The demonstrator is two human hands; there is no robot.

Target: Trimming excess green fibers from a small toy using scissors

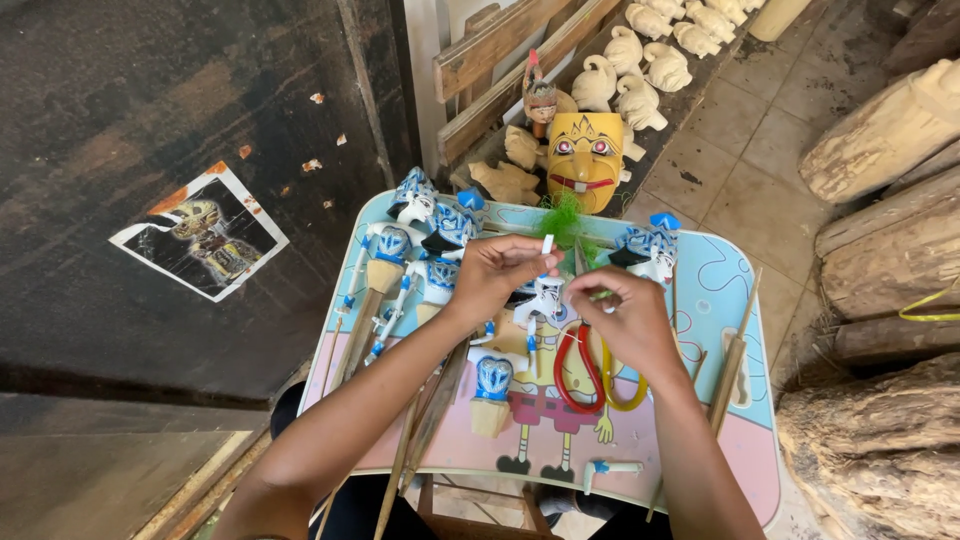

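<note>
Above the small table (720,300), puppet piece (546,296) between both hands' fingers (530,262)

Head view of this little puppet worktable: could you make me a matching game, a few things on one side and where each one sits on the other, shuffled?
Things:
1. yellow carved mask
2. red-handled scissors
3. torn picture
4. green fibre tuft

Places:
A. stuck on the dark door at left
B. just above the left hand and right hand
C. on the tray table below the right hand
D. propped beyond the table's far edge, by the unpainted carvings

Pairs: 1-D, 2-C, 3-A, 4-B
</note>
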